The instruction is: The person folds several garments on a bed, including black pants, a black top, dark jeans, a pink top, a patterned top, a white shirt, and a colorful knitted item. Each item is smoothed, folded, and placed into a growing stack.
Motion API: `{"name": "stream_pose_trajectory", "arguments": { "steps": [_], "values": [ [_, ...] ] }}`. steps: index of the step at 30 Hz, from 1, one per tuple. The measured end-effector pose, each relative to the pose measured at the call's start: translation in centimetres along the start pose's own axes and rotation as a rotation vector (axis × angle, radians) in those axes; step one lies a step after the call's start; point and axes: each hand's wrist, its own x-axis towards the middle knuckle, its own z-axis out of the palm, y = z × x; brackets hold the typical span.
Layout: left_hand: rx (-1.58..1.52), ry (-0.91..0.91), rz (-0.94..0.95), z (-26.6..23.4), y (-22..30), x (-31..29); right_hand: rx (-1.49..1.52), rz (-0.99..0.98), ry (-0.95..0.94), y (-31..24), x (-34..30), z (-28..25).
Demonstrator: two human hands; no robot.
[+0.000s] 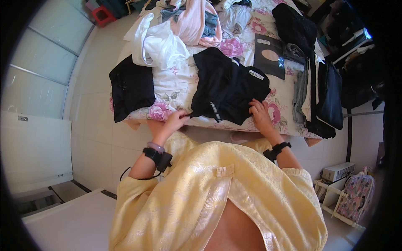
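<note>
A black garment (228,90) lies spread out at the near edge of the bed, somewhat rumpled. It has a white label near its upper right and a strip with white print near its lower edge. At its lower left corner, my left hand (175,121) pinches the cloth between thumb and fingers. My right hand (261,115) grips the garment's right edge with bent fingers; the thumb is partly hidden. To the left lies a folded black cloth item (133,88), with a sheer white garment (161,44) above it.
The bed has a floral sheet (178,90). Pink clothing (194,21) is heaped at the far side. A flat dark package (270,56) and black clothes (295,27) lie at the far right. Folded clothes (328,94) line the right edge. A red stool (103,16) stands far left.
</note>
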Motion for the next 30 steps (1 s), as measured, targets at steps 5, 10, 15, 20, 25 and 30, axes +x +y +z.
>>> {"name": "stream_pose_trajectory", "arguments": {
  "steps": [5,10,15,20,25,30],
  "values": [
    [-0.049,0.324,0.148,0.3,0.3,1.6,0.009,0.194,0.185,-0.9,-3.4,1.5],
    [0.379,0.49,0.634,4.4,9.8,5.6,0.868,0.966,0.392,-1.6,-2.4,3.6],
    [0.556,0.336,0.369,7.8,13.6,9.4,1.328,1.232,0.159,-0.1,0.1,4.1],
    [-0.902,0.392,0.339,-0.8,7.6,8.3,1.338,1.23,0.305,-0.7,0.7,4.3],
    [-1.183,0.392,-0.12,-5.0,-4.2,0.0,1.375,1.298,0.383,-2.0,-0.4,5.7],
    [-1.284,0.5,-0.07,-2.1,-8.0,-1.5,1.368,1.203,0.329,-1.6,-1.2,6.5]
  ]
}}
